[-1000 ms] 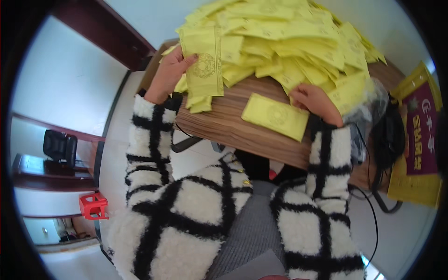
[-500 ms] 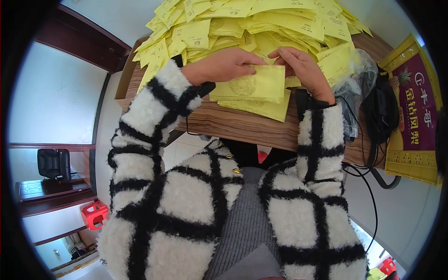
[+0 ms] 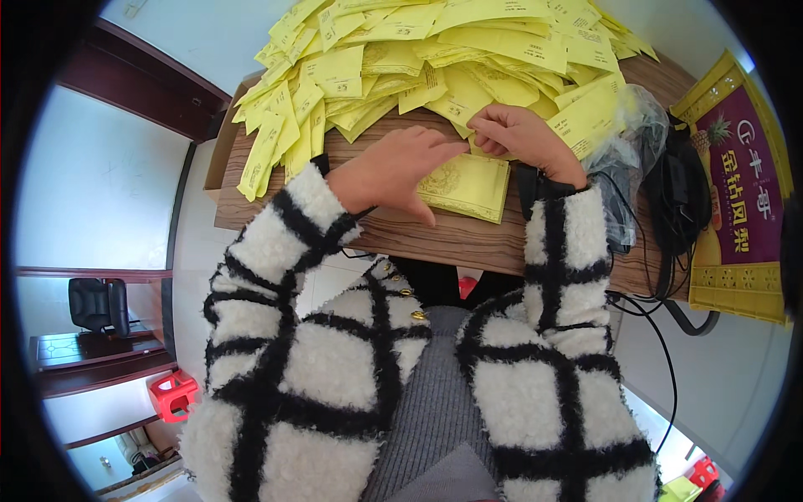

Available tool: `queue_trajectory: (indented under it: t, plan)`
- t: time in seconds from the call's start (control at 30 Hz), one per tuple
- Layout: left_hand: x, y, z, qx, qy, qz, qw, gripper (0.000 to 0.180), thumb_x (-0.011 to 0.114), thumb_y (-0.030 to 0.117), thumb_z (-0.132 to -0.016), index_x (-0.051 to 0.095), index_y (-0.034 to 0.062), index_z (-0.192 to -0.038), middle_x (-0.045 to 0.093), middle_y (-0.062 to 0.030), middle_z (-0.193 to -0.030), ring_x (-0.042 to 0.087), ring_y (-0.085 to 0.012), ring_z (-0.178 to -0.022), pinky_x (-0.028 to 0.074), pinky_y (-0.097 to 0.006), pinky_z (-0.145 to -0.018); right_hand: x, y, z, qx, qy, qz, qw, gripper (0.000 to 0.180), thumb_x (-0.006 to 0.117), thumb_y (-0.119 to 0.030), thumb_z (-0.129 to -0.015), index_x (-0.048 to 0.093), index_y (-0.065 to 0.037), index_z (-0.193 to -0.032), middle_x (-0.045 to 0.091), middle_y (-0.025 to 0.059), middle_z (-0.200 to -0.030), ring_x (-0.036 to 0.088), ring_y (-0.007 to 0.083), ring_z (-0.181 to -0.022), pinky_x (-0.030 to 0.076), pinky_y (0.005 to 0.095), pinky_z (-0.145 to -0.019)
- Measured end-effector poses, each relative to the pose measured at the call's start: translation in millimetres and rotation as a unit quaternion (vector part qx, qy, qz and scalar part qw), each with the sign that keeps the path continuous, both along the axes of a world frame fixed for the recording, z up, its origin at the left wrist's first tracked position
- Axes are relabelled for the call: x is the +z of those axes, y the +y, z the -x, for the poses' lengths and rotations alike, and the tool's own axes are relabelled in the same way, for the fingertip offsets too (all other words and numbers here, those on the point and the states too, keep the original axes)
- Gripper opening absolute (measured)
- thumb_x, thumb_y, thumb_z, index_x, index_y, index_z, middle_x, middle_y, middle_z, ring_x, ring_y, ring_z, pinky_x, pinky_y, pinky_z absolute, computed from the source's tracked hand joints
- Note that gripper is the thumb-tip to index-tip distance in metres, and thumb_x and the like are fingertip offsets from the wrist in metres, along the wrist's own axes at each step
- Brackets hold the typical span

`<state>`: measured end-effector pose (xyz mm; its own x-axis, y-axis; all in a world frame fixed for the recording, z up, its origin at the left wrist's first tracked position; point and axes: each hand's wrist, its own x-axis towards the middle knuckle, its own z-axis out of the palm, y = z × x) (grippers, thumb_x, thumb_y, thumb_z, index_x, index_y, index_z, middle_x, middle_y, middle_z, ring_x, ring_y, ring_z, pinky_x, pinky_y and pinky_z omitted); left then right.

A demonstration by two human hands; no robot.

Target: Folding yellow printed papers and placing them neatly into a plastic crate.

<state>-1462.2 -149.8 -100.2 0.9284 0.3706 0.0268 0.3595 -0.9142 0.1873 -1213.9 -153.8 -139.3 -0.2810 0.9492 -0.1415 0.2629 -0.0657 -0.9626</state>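
A small stack of yellow paper slips lies flat near the front edge of a wooden table. My left hand rests on the stack's left side, fingers stretched across it. My right hand pinches the stack's far edge with fingertips bent. Behind both hands a big loose pile of the same yellow slips covers the tabletop. Both forearms are in fluffy white sleeves with black checks.
A clear plastic bag and black cables lie at the table's right end. A yellow and maroon carton stands further right. A black chair and a red stool stand on the floor at the left.
The yellow stack has been laid down flat on the table. My left hand came from the pile's left side onto the stack, and both hands now press and pinch it.
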Motion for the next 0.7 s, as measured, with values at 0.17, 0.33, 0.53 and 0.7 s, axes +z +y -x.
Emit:
queue_trajectory:
  t: [0.17, 0.33, 0.53, 0.7]
  plan:
    - [-3.5, -5.3, 11.4, 0.051, 0.021, 0.01, 0.998, 0.093, 0.089, 0.033, -0.06, 0.048, 0.0073, -0.139, 0.056, -0.0123, -0.123, 0.053, -0.0325, -0.113, 0.045, -0.04, -0.097, 5.2, 1.6, 9.8, 0.049, -0.053, -0.012, 0.997, 0.025, 0.069, -0.027, -0.091, 0.069, -0.003, -0.099, 0.067, 0.0014, -0.082, 0.061, 0.0087, -0.075, 0.05, 0.0234, -0.071]
    - [-2.5, -9.2, 38.9, 0.02, -0.026, -0.01, 0.999, 0.092, 0.088, 0.039, -0.06, 0.05, 0.0073, -0.137, 0.057, -0.0109, -0.116, 0.054, -0.0318, -0.106, 0.046, -0.04, -0.092, 1.2, -1.6, 29.7, 0.111, -0.091, -0.059, 0.988, 0.024, 0.078, -0.009, -0.077, 0.068, 0.0, -0.098, 0.066, 0.0019, -0.083, 0.06, 0.0097, -0.077, 0.049, 0.0241, -0.07]
    - [5.8, -31.1, 75.0, 0.037, -0.032, -0.018, 0.999, 0.091, 0.086, 0.042, -0.061, 0.05, 0.007, -0.137, 0.057, -0.0107, -0.117, 0.054, -0.0315, -0.107, 0.046, -0.04, -0.091, 21.8, -23.1, 64.8, 0.098, -0.083, -0.034, 0.991, 0.026, 0.08, -0.007, -0.071, 0.068, 0.0, -0.093, 0.065, 0.0029, -0.08, 0.06, 0.0119, -0.075, 0.049, 0.0256, -0.069]
    - [26.9, -41.5, 97.6, 0.056, -0.128, 0.0, 0.99, 0.081, 0.084, 0.043, -0.068, 0.054, 0.0082, -0.135, 0.059, -0.0129, -0.124, 0.054, -0.0321, -0.115, 0.045, -0.04, -0.099, 33.2, -35.6, 71.7, 0.087, -0.062, -0.012, 0.994, 0.023, 0.079, -0.008, -0.074, 0.068, 0.0, -0.093, 0.064, 0.0027, -0.082, 0.059, 0.0112, -0.077, 0.048, 0.0239, -0.071]
